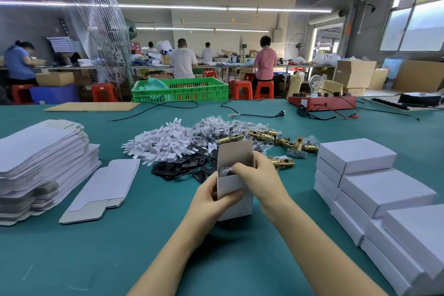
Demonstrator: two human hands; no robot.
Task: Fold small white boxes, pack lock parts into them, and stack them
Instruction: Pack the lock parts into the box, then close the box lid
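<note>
left hand (212, 196) grips my upright open box (234, 182) on the green table (120, 235) | right hand (258, 175) pinches a bagged part (225, 169) into its mouth | tip: seat it low, keep the flap (236, 151) clear | closed boxes (374, 182) stacked right

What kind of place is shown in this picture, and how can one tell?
Most likely a factory packing floor. The green table carries a stack of flat box blanks, a heap of brass lock parts and piled closed white boxes; other workers sit at long benches behind.
</note>
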